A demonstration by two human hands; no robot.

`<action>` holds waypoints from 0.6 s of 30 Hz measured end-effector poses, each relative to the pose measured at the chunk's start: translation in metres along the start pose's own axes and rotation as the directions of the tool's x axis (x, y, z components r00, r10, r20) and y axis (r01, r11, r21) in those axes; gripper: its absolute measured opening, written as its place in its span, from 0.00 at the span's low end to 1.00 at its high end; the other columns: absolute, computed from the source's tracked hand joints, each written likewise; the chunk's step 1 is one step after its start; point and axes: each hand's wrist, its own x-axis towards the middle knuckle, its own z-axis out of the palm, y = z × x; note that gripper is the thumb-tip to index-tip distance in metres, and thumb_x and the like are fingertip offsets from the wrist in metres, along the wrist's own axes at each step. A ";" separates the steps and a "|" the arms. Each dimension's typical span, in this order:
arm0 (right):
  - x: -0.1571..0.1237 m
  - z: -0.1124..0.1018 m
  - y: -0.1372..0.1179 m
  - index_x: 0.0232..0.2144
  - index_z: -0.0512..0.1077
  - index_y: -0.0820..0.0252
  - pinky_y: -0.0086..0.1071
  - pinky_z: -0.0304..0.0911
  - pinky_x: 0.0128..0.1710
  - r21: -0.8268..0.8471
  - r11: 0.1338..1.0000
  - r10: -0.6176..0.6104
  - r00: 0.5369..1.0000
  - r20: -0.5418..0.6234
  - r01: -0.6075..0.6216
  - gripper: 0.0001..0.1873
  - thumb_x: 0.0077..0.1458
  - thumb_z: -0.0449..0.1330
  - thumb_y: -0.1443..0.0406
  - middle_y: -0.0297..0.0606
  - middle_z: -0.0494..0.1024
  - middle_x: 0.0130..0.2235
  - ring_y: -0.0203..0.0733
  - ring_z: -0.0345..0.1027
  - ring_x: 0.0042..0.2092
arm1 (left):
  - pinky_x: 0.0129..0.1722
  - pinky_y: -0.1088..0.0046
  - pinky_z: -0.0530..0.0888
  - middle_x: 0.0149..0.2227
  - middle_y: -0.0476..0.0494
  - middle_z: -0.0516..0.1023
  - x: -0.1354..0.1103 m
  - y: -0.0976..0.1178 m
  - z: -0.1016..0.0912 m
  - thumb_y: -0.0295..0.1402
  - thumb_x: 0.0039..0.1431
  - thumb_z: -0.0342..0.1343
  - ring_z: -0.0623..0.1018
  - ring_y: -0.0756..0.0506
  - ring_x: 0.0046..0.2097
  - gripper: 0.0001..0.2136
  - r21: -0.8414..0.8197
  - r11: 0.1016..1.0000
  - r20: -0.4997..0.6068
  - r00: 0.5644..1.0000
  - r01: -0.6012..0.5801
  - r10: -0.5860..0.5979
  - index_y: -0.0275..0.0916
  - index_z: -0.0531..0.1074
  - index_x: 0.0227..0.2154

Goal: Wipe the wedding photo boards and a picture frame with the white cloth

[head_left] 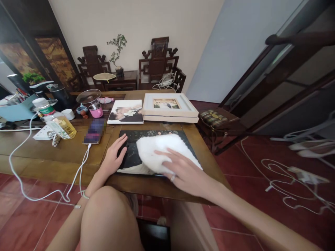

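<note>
A dark photo panel (132,153) lies flat near the front edge of the wooden table, showing part of a pale dress and small figures at its top. My left hand (115,157) rests on its left edge, fingers stretched out and holding nothing. Over much of the panel's right part spreads a white fluffy cloth (154,150). My right hand (183,170), slightly blurred and wearing a ring, lies on this cloth with fingers spread and pressed flat. What lies beneath the cloth is hidden.
Behind the panel sit a white photo album (125,111) and a framed picture in a box (170,106). To the left are a charging phone (94,130), a pink cup (96,111), a bottle of yellow liquid (64,125) and a white cable (19,184) hanging past the table edge.
</note>
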 end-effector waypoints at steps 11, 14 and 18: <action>0.130 0.016 0.019 0.46 0.72 0.55 0.47 0.50 0.61 0.199 0.970 0.161 0.983 -0.086 -0.141 0.17 0.65 0.46 0.60 0.38 0.76 0.53 0.49 0.67 0.55 | 0.63 0.55 0.61 0.59 0.37 0.70 0.003 -0.004 0.004 0.34 0.65 0.46 0.64 0.40 0.63 0.16 0.035 0.999 0.082 0.997 -0.005 0.002 0.37 0.73 0.50; 0.143 0.021 0.015 0.46 0.72 0.54 0.44 0.50 0.60 0.241 0.961 0.163 0.982 -0.095 -0.136 0.17 0.65 0.46 0.58 0.36 0.76 0.52 0.47 0.66 0.55 | 0.62 0.54 0.62 0.58 0.37 0.71 0.003 -0.003 0.005 0.34 0.65 0.47 0.66 0.40 0.62 0.16 0.047 0.999 0.080 0.997 0.003 -0.007 0.37 0.73 0.50; 0.125 0.018 0.029 0.47 0.73 0.55 0.42 0.55 0.58 0.255 0.952 0.202 0.974 -0.107 -0.170 0.18 0.64 0.48 0.56 0.38 0.75 0.54 0.49 0.65 0.56 | 0.63 0.54 0.61 0.58 0.35 0.70 0.003 -0.004 0.004 0.33 0.65 0.46 0.65 0.40 0.63 0.17 0.028 1.000 0.088 0.996 -0.003 0.001 0.34 0.73 0.51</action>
